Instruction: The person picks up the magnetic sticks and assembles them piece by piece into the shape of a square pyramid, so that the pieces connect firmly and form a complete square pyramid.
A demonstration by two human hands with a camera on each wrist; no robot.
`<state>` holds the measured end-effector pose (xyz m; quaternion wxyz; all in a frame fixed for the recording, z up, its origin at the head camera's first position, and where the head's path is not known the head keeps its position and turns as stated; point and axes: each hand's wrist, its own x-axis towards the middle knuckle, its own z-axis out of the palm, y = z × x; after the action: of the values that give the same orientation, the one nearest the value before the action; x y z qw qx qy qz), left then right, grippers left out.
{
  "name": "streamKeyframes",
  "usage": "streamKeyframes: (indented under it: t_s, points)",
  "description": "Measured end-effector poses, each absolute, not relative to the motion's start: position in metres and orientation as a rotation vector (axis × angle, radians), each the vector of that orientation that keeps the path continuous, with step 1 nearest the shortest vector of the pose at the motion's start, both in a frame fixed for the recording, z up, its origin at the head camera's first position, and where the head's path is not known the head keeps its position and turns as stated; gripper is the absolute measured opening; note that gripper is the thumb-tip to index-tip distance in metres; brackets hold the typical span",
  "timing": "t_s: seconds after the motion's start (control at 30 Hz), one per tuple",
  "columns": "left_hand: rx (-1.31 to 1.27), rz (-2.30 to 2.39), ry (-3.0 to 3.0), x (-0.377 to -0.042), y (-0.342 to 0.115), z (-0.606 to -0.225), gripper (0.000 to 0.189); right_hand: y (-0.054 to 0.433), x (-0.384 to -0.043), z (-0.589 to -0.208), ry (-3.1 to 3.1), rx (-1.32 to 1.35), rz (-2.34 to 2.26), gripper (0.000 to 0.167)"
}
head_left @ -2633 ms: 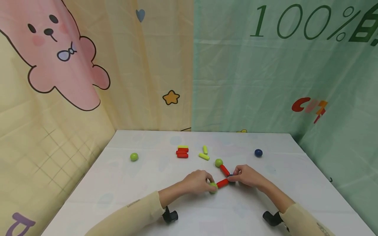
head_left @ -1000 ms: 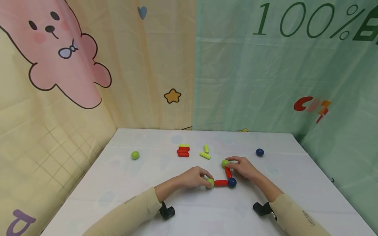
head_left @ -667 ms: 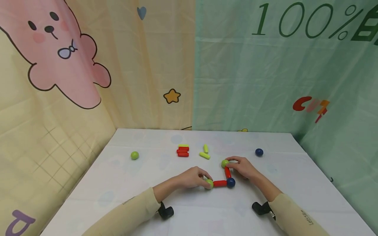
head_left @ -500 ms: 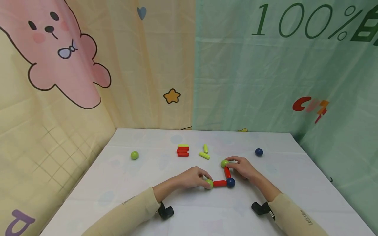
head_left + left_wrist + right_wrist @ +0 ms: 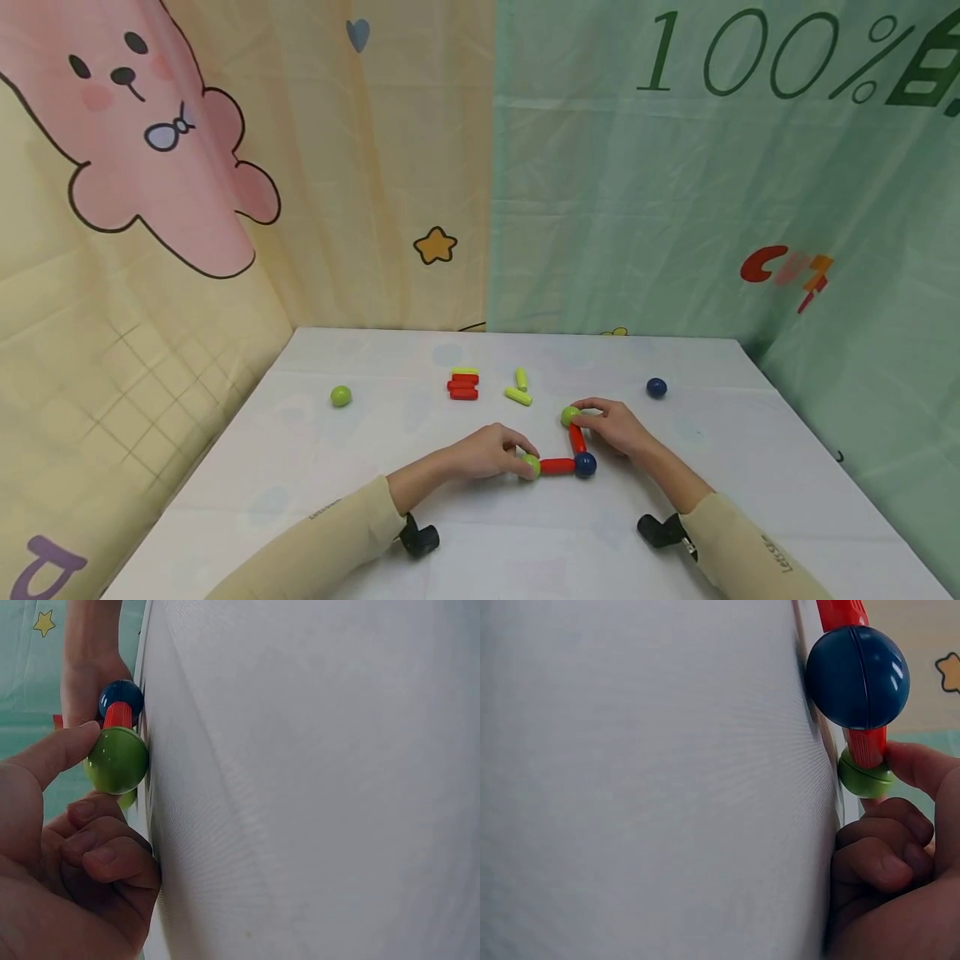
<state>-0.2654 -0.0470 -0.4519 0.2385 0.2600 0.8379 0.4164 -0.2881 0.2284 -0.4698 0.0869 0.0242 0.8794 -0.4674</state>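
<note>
Two red rods join at a dark blue ball (image 5: 585,465) in an L shape on the white table. One red rod (image 5: 557,467) runs left to a green ball (image 5: 117,760), which my left hand (image 5: 491,452) pinches between thumb and index finger. The other red rod (image 5: 577,438) leads away to a second green ball (image 5: 570,416) at the far end. My right hand (image 5: 617,425) pinches that ball with thumb and index finger. In the right wrist view the blue ball (image 5: 858,677) stands in front, with the far green ball (image 5: 864,775) partly hidden behind a rod.
Beyond the hands lie several stacked red rods (image 5: 463,386) with a yellow-green rod (image 5: 465,371) behind them. Two more yellow-green rods (image 5: 518,396) lie to their right. A loose green ball (image 5: 341,396) sits far left, a loose blue ball (image 5: 656,387) far right. Curtains enclose the table.
Earlier my right hand was at the blue ball; it has moved to the far green ball. The rods' angle widened to about a right angle. In the last half second almost nothing moved.
</note>
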Motion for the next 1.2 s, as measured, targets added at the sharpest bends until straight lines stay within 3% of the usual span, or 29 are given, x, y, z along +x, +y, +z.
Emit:
streamKeyframes:
  t_s: [1.2]
  points:
    - [0.258,1.578,2.5,-0.336,-0.031,-0.462,0.028,0.229,-0.288,-0.471,2.616,0.07,-1.396,0.041]
